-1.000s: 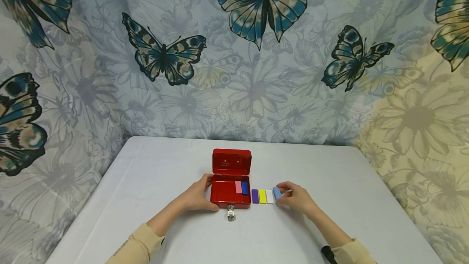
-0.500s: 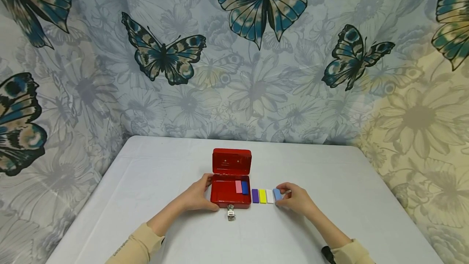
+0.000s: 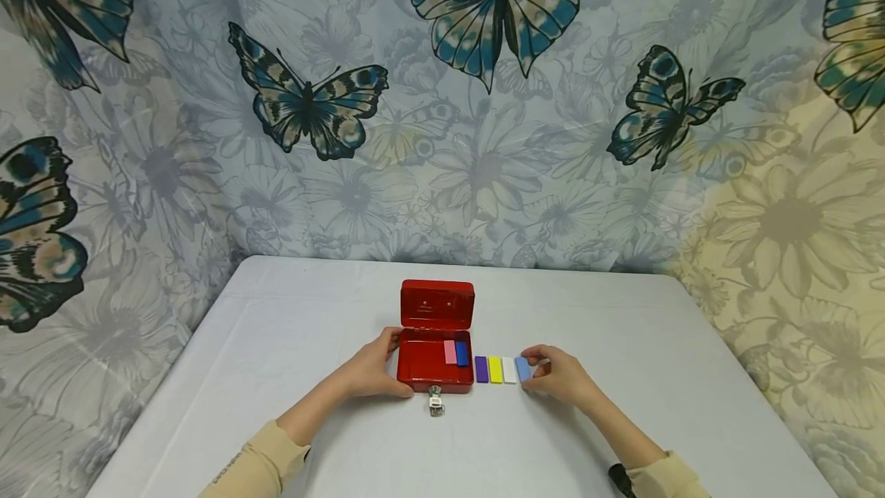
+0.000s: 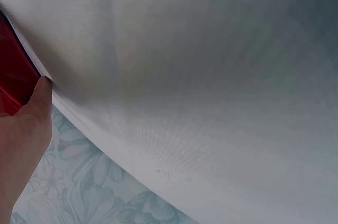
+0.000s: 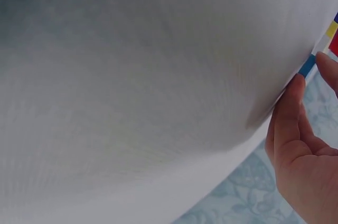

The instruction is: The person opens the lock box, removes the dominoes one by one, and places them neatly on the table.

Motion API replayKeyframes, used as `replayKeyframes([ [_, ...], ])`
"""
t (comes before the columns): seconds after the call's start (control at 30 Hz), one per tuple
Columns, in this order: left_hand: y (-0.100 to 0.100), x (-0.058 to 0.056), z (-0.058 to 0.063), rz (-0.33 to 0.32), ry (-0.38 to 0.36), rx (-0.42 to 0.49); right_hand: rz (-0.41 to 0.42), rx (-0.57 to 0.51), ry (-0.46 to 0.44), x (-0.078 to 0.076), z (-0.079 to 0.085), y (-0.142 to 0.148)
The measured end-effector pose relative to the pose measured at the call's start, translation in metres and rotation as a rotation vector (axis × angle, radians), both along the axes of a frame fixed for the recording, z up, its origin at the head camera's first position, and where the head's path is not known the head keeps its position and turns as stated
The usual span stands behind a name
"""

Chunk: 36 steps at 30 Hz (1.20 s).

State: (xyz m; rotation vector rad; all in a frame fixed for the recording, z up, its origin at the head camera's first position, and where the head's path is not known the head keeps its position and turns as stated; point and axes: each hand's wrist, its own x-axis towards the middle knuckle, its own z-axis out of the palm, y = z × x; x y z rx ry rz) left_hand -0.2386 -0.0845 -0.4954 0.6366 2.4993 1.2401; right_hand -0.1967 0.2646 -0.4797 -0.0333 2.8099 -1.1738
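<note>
A red metal cash box (image 3: 420,367) stands with its lid raised on the white table. My left hand (image 3: 374,369) holds the box by its left side, thumb at the front corner and fingers toward the back. Inside, along the right wall, lie a pink block (image 3: 450,353) and a dark blue block (image 3: 462,354). To the right of the box runs a row: a purple block (image 3: 481,370), a yellow block (image 3: 495,370), a white block (image 3: 508,370) and a light blue block (image 3: 523,368). The light blue one is pinched between thumb and fingers of my right hand (image 3: 558,375).
A silver clasp (image 3: 435,403) hangs off the front of the box onto the tabletop (image 3: 332,290). Behind the table's far edge rises a wall hanging (image 3: 442,198) printed with flowers and butterflies. A black strap (image 3: 620,479) shows at the right sleeve.
The light blue block has straightened slightly and lies closer in line with the white block, with my right hand still at it. The left hand and the box have stayed put.
</note>
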Motion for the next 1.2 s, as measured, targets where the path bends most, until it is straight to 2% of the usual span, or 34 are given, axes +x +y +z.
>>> replayKeyframes([
  [0.23,-0.0007,-0.0010,-0.0018,-0.016,0.016,0.022,-0.021,0.013,-0.008,-0.0001,0.0003,-0.0016],
  [1.2,0.0008,-0.0009,-0.0003,0.014,-0.006,-0.006,-0.020,0.028,0.001,-0.0013,-0.0033,0.0008],
])
